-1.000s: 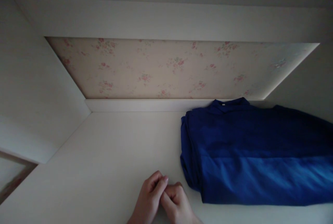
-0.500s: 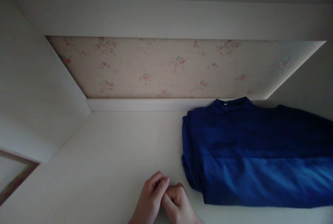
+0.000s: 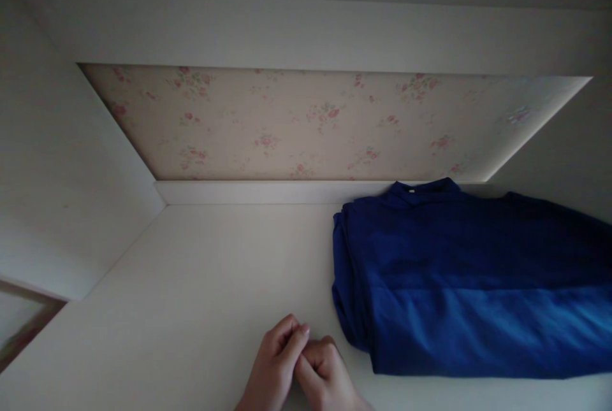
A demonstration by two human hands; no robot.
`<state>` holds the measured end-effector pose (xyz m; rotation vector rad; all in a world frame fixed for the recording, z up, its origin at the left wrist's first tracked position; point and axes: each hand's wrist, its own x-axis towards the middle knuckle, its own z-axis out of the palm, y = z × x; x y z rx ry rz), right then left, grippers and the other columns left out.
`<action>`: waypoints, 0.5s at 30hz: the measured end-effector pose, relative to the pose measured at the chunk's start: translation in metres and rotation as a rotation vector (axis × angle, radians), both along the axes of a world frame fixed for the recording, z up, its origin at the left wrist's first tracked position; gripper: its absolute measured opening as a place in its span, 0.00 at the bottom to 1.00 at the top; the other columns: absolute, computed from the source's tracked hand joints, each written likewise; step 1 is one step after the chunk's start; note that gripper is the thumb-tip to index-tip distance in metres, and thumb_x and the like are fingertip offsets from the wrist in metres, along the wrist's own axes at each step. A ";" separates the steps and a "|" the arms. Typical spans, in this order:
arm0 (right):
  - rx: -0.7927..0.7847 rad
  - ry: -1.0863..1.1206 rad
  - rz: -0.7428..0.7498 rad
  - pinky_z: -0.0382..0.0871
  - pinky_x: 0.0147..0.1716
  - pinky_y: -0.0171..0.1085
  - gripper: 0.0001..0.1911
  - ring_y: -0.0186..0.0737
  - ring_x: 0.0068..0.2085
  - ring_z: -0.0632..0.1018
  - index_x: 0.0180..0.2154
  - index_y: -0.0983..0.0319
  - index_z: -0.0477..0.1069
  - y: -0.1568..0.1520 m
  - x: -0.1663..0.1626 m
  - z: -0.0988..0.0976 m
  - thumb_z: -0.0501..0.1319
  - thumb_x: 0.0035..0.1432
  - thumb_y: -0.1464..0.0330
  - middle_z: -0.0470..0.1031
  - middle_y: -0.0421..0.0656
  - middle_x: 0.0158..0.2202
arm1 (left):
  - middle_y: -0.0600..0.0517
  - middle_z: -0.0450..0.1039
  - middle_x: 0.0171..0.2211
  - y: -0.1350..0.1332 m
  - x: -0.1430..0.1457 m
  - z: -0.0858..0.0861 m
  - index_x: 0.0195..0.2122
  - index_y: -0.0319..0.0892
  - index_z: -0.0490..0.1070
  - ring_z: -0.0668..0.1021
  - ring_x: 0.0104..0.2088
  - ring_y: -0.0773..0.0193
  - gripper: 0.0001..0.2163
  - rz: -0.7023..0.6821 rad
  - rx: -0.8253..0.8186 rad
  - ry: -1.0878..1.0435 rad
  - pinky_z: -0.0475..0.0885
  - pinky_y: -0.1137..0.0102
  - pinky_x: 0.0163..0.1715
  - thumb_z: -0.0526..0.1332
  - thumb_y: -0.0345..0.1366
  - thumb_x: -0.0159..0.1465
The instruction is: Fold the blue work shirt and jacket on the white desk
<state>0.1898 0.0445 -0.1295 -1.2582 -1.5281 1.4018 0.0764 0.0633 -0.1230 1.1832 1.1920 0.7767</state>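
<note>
A folded blue garment [image 3: 468,283] with a small collar lies on the right half of a white shelf [image 3: 215,283], its collar against the back ledge. At the bottom centre my left hand [image 3: 272,369] and my right hand [image 3: 327,376] rest together on the shelf, fingers curled and touching each other. Neither hand holds anything that I can see. My right hand lies just left of the garment's near left corner, a small gap apart from it.
The shelf sits in a white cabinet niche with a floral-papered back panel [image 3: 310,124]. A white side wall [image 3: 62,175] closes the left, and a framed edge [image 3: 23,322] shows at the lower left.
</note>
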 end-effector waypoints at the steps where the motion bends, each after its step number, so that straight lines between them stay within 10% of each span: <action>1: 0.003 0.001 0.001 0.42 0.21 0.35 0.26 0.28 0.21 0.50 0.15 0.59 0.44 0.000 0.000 0.000 0.51 0.57 0.57 0.44 0.34 0.16 | 0.59 0.50 0.21 0.000 0.000 0.000 0.21 0.46 0.54 0.57 0.26 0.66 0.24 0.000 0.002 -0.002 0.56 0.70 0.28 0.57 0.60 0.57; 15: -0.030 -0.001 -0.004 0.43 0.22 0.35 0.27 0.28 0.22 0.52 0.15 0.60 0.45 -0.002 0.000 -0.002 0.52 0.58 0.54 0.46 0.35 0.17 | 0.59 0.50 0.21 -0.001 -0.001 0.004 0.21 0.46 0.54 0.57 0.26 0.66 0.23 0.006 0.002 -0.010 0.56 0.70 0.28 0.57 0.58 0.58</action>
